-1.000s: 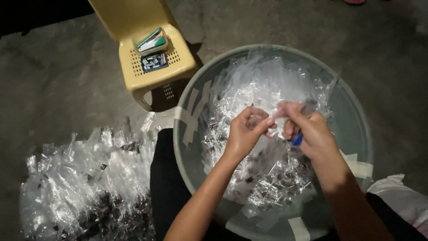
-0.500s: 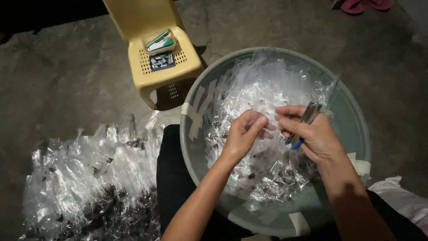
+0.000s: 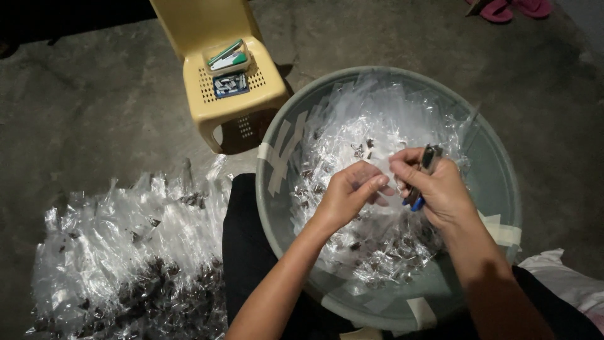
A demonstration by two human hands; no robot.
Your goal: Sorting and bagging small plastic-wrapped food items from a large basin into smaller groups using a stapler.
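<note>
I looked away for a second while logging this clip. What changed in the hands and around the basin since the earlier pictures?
Very little. The left hand and right hand sit slightly further apart over the basin, both pinching a clear bag. The right hand's grip on the blue-handled tool is unchanged. Nothing was picked up or dropped. The bag pile on the floor and the yellow stool stayed put; only the camera shifted.

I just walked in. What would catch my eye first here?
First, the big grey basin in the person's lap, heaped with small clear plastic bags. Over it, the left hand and right hand pinch one bag together, the right also gripping a small dark tool with a blue tip. On the floor to the left lies a pile of filled bags, and beyond it a yellow plastic chair.
</note>
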